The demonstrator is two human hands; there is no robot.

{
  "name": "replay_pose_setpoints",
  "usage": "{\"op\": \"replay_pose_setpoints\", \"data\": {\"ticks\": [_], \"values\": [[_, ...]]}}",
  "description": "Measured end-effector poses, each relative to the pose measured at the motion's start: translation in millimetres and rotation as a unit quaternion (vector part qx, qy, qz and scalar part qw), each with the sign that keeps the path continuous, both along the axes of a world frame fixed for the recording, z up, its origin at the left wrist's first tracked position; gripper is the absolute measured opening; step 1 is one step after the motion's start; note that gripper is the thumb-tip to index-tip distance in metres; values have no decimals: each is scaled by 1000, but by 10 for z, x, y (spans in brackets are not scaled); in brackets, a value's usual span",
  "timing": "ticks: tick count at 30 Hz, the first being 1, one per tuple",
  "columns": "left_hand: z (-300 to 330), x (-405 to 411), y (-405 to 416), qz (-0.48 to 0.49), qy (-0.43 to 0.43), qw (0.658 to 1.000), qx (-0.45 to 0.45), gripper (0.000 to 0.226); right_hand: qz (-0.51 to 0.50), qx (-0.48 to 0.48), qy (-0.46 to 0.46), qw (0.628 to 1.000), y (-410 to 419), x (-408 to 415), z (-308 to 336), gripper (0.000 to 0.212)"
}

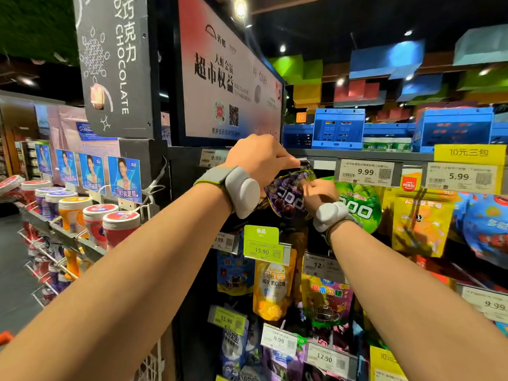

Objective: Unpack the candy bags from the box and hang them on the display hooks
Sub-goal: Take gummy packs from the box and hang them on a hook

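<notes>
A purple grape candy bag (pixel 287 199) hangs at the top row of the display, just under the shelf edge. My left hand (pixel 259 158) is raised above it, fingers pinched on the small clear tag (pixel 303 161) at the end of the display hook. My right hand (pixel 319 195) grips the bag's top right edge from the front. A green candy bag (pixel 360 207) of the same make hangs directly to the right. Both wrists wear grey bands with white pods. The box is out of view.
Price tags (pixel 365 171) line the shelf rail. More hanging candy bags (pixel 272 287) fill the rows below and to the right. Blue crates (pixel 339 127) stand on the top shelf. Round candy tubs (pixel 121 226) line a side rack at left, beside an aisle floor.
</notes>
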State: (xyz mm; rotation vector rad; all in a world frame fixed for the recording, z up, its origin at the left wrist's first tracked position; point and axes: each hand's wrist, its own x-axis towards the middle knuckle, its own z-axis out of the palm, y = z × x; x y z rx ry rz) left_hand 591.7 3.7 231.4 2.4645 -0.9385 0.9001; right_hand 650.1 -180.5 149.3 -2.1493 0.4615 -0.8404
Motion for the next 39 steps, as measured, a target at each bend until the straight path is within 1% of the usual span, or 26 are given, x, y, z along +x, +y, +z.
{"op": "replay_pose_setpoints", "data": {"ticks": [3, 6, 8, 12, 14, 16, 17, 20, 22, 25, 30, 32, 34, 36, 39], "values": [[10, -4, -15, 3, -7, 1000, 0, 33, 21, -6, -19, 1000, -2, -44, -35, 32], [3, -42, -11, 0, -6, 1000, 1, 32, 30, 40, -53, 997, -4, -190, -109, 43], [-5, -81, -6, 2, 1, 1000, 2, 33, 43, 49, -88, 994, -30, -310, -177, 39], [-35, -136, -16, 14, 6, 1000, 12, 34, 42, 18, -119, 992, -81, -558, -283, 40], [-68, -164, -28, 29, 3, 999, 21, 35, 53, 45, -130, 989, -107, -679, -301, 36], [-122, -208, -50, 44, -8, 998, 37, 36, 59, 79, -144, 985, -120, -808, -317, 29], [-158, -239, -69, 48, -21, 997, 52, 37, 58, 82, -149, 984, -116, -886, -328, 26], [-282, -333, -130, 65, -70, 990, 103, 40, 59, 59, -158, 984, -103, -1094, -380, 28], [-382, -343, -139, 66, -58, 989, 117, 47, 65, 58, -158, 984, -93, -1208, -408, 29], [-528, -300, -123, 48, -22, 996, 71, 54, 68, 64, -154, 984, -83, -1338, -449, 26], [-837, -476, -206, 5, -14, 999, -41, 49, 74, 79, -161, 981, -96, -1561, -561, 23], [-947, -592, -269, -13, 13, 996, -82, 47, 78, 87, -165, 979, -105, -1633, -631, 22], [-1070, -688, -346, -29, 51, 991, -119, 45, 82, 108, -173, 976, -105, -1703, -719, 20], [-1215, -783, -458, -55, 110, 980, -159, 42, 80, 127, -172, 974, -133, -1798, -843, 17], [-1461, -878, -591, -91, 212, 945, -234, 38, 86, 152, -176, 969, -178, -1945, -1061, 15]]}}
